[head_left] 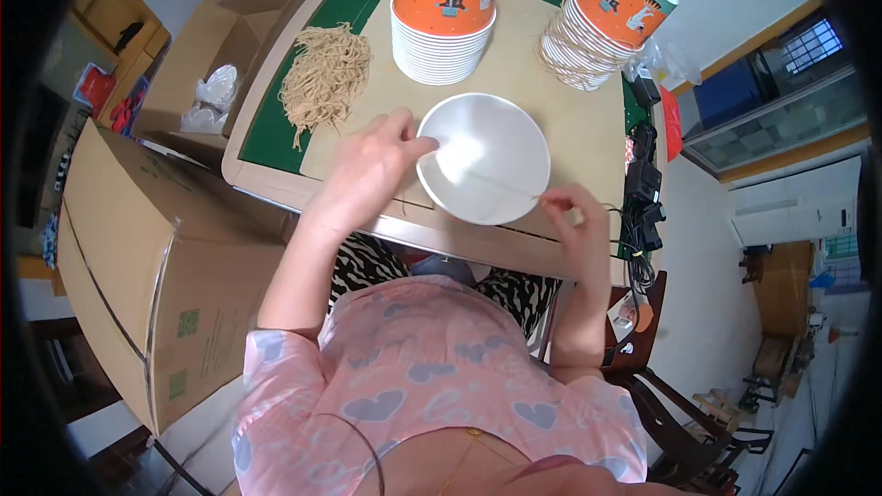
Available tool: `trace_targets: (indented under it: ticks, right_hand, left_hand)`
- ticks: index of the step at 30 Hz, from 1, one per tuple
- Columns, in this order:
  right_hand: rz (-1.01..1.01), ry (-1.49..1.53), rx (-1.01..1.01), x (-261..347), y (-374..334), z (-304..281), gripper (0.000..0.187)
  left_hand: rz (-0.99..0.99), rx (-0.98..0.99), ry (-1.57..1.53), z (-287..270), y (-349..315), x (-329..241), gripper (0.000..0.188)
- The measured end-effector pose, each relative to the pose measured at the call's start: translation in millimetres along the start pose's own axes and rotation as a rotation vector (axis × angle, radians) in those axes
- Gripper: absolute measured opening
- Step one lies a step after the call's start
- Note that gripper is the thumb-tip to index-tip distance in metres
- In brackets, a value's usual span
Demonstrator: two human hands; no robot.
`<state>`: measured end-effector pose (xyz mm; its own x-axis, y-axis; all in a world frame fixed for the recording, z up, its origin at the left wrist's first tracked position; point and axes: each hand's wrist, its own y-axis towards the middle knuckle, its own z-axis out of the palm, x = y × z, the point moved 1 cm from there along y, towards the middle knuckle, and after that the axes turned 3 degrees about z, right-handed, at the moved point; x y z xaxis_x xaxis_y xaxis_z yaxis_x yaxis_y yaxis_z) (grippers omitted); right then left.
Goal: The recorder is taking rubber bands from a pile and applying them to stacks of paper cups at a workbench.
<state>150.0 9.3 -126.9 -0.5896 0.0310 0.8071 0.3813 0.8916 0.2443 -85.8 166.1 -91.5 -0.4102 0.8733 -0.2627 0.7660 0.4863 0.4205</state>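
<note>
I see both hands at the white paper bowl (pixel 484 161), near the middle of the table (pixel 441 224).
My left hand (pixel 372 161) is curled, fingertips almost together at the left rim; I cannot tell what it holds. My right hand (pixel 577 213) pinches a thin strand (pixel 503 185) crossing the bowl. Beyond stand stacked bowls (pixel 446 23); brown string (pixel 326 78) lies far left.

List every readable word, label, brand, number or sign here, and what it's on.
None reads clearly enough to quote.
Large cardboard box: square codes and printed lines, too small.
Stacked orange tubs: cartoon pictures; any lettering too small.
Pink top: faint script among hearts, too blurred.
White tub, inside: no print visible.
</note>
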Motion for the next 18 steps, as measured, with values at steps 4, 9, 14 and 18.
trace_targets:
  ticks: [4,9,14,18]
  right_hand:
    - [0.102,-0.1,0.09,-29,57,-20,0.01]
    - [0.045,0.084,-0.081,-34,105,7,0.012]
    - [-0.093,0.139,-0.424,-13,59,12,0.012]
    - [0.046,0.205,-0.153,15,-4,26,0.012]
  left_hand:
    - [0.07,0.014,-0.052,13,-7,-4,0.024]
    - [-0.081,0.004,-0.584,33,-1,-45,0.026]
    - [-0.38,-0.049,-1.28,38,7,-30,0.035]
    - [-0.149,-0.015,-0.993,37,3,-28,0.027]
